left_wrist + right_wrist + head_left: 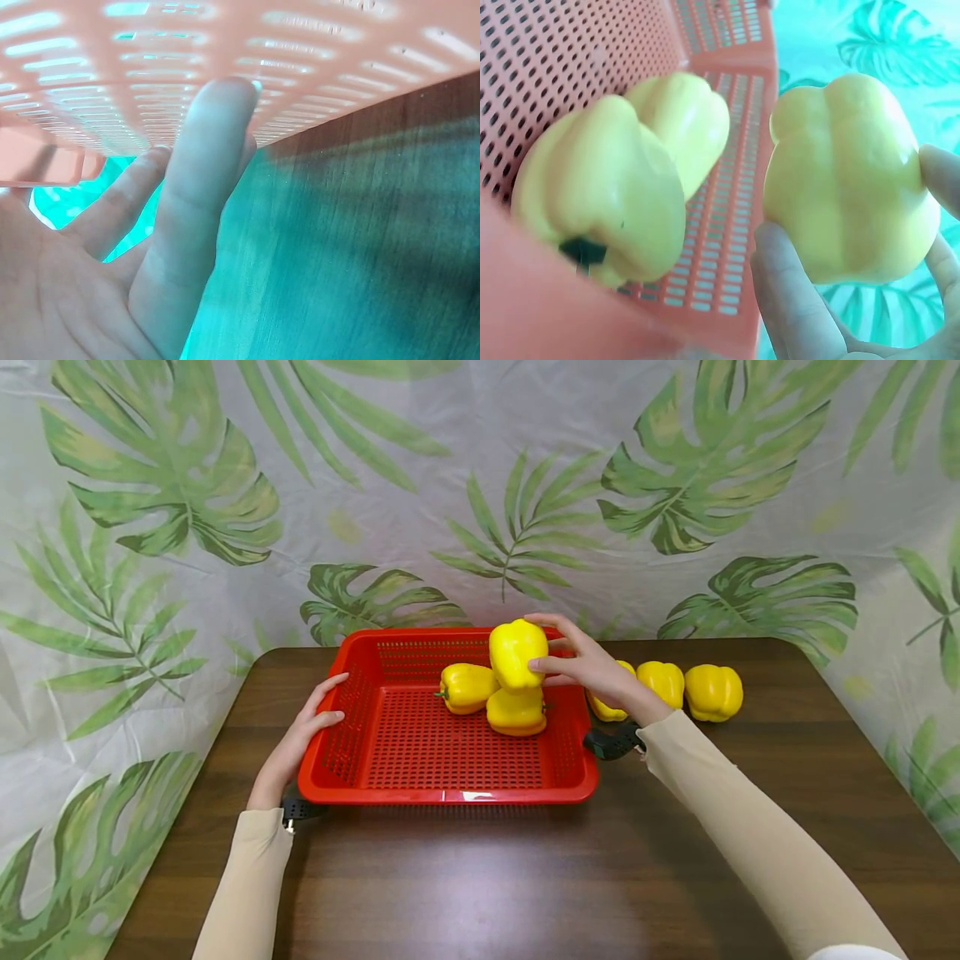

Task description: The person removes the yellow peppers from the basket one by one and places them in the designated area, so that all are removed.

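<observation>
- The left forearm, in a beige sleeve [243,885], reaches up from the lower left; a dark wrist strap [302,810] circles the wrist.
- The left hand [298,739] holds the basket's left side: thumb and forefinger lie over the rim, while two fingers stretch out, spread apart, along the perforated outer wall.
- The red basket [375,796] sits on the wooden table [450,893].
- Inside it, right of the middle, lie a yellow pepper with its stem leftward [468,689] and another with its stem rightward [516,717].
- Above these, a lifted pepper [516,652] is pinched between the thumb and fingers of the right hand [581,664], which are spread only as wide as the pepper.
- The right forearm slants in from the lower right, crossing near the basket's right edge.
- Farther right, three peppers [712,693] stand in a row on the table, the nearest partly covered by the hand.
</observation>
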`<state>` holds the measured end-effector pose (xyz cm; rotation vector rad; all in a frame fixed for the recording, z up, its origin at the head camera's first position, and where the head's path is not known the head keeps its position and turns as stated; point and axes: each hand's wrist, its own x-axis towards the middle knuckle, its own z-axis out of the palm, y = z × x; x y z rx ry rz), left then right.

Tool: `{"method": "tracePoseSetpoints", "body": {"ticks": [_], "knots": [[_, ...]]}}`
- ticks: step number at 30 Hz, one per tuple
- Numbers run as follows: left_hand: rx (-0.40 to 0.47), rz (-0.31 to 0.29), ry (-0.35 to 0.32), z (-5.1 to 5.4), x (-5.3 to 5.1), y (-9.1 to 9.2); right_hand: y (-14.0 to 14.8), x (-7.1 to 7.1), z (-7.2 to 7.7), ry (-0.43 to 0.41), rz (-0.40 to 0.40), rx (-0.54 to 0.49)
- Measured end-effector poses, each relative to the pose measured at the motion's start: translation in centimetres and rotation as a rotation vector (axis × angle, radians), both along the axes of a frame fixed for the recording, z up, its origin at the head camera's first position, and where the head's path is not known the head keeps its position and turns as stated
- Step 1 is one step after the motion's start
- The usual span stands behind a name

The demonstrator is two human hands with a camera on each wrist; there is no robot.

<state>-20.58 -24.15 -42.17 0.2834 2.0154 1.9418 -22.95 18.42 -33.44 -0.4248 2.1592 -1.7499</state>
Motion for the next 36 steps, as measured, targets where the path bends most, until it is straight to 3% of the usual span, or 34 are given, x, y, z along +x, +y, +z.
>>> {"method": "tracePoseSetpoints", "body": {"ticks": [29,36], "knots": [[0.001,0.004,0.001,0.0,0.0,0.1,6.2,1.5,-0.7,-0.005,-0.115,0.008],[-0.013,0.005,0.014,0.1,0.0,0.1,7.3,2.1,-0.7,0.022,-0.127,0.048]]}}
